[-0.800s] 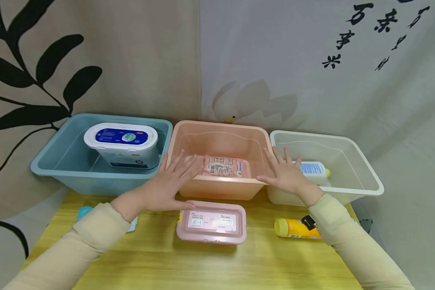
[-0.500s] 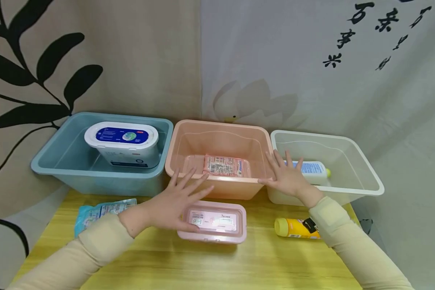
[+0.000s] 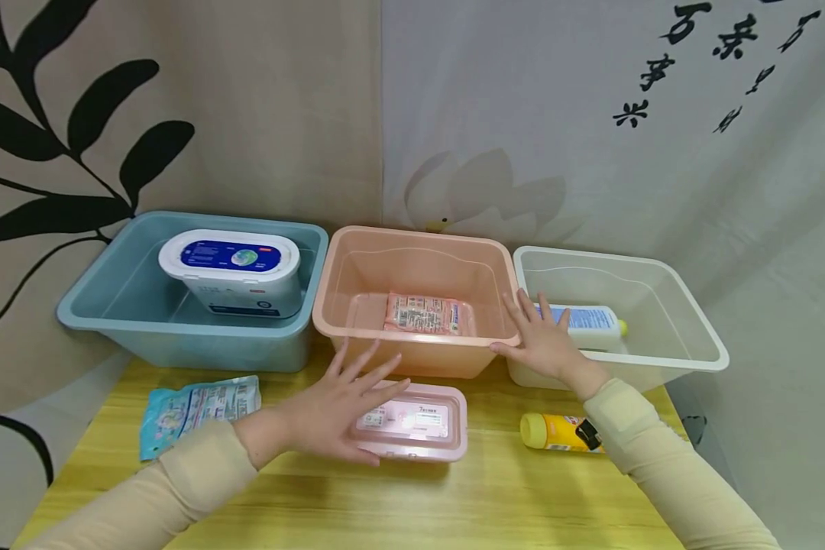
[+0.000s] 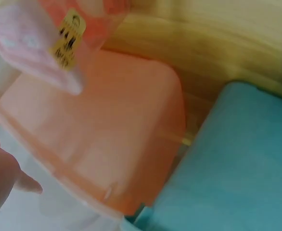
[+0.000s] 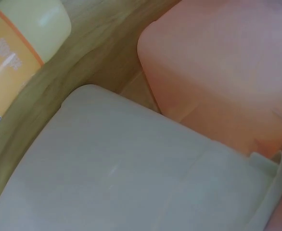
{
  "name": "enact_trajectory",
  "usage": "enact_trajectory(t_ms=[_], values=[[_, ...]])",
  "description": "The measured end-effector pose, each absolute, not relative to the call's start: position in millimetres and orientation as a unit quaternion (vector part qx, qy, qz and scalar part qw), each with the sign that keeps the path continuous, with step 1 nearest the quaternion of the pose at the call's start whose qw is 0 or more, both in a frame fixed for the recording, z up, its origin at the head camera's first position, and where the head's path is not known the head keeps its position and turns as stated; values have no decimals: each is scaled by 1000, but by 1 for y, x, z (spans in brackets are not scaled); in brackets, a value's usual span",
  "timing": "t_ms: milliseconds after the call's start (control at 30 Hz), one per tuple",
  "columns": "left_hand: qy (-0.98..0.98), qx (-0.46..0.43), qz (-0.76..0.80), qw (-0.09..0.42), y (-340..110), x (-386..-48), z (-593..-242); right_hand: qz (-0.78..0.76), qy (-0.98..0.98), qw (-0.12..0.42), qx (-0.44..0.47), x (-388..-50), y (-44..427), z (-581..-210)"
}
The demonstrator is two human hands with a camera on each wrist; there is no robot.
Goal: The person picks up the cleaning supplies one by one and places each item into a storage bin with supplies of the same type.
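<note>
Your left hand [image 3: 330,416] is spread over the left end of the pink box [image 3: 426,439], pinching nothing; the box lies flat, probably for stability; your right hand [image 3: 543,345] is spread by the orange bin [image 3: 412,357] and white bin [image 3: 670,313], perhaps steadying these 2; contact is unclear.

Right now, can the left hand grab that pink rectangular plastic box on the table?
Probably yes: the spread left hand is at the left end of the pink box, and nothing visible blocks it.
</note>
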State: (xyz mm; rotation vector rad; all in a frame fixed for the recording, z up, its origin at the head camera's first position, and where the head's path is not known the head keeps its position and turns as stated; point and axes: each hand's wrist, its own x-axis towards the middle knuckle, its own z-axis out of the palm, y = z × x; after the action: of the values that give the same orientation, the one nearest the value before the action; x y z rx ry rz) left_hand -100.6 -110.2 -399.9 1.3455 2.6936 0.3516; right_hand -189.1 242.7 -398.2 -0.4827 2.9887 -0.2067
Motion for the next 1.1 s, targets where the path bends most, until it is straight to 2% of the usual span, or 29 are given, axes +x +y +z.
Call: enact_trajectory(t_ms=[267,400,733,1100], values=[[872,474,105,62,-104,-102,-423,-84,981,46,-167,-191,244,-401],[872,474,100,63,-98,-107,-431,-98,978,39,-180,-192,245,-402],[876,466,69,106,-90,-113,-450,-116,974,32,-192,-192,245,-404],[874,466,76,112,-89,-112,-461,-99,976,22,-193,-190,246,-403]])
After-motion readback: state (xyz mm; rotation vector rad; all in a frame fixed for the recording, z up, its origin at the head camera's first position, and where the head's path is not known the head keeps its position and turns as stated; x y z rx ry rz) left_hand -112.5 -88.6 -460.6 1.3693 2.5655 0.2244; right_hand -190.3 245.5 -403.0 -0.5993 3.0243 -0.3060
